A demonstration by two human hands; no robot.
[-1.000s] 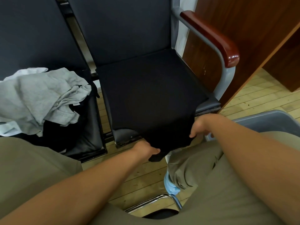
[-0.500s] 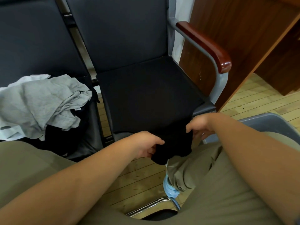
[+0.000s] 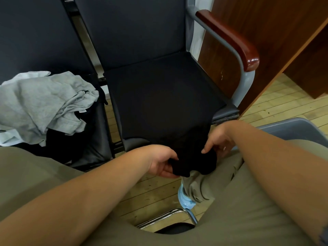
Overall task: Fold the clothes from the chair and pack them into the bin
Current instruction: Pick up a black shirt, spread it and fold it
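Note:
A black garment (image 3: 165,107) lies spread over the seat of the right-hand chair (image 3: 229,114), and its near end hangs bunched over the front edge. My left hand (image 3: 162,163) grips the bunched near end from the left. My right hand (image 3: 217,139) pinches the same end from the right, thumb on top. A grey bin (image 3: 291,128) stands on the floor at the right, partly hidden behind my right forearm. A pile of grey and white clothes (image 3: 40,105) lies crumpled on the left chair, with some black fabric under it.
The right chair has a grey metal frame and a red-brown wooden armrest (image 3: 230,38). A wooden cabinet (image 3: 262,23) stands behind it. My knees in olive trousers fill the bottom of the view, with wooden plank floor (image 3: 156,196) between them.
Both hands have drawn the near end of the black garment toward me and closer together, so it now bunches between them. The view has shifted slightly.

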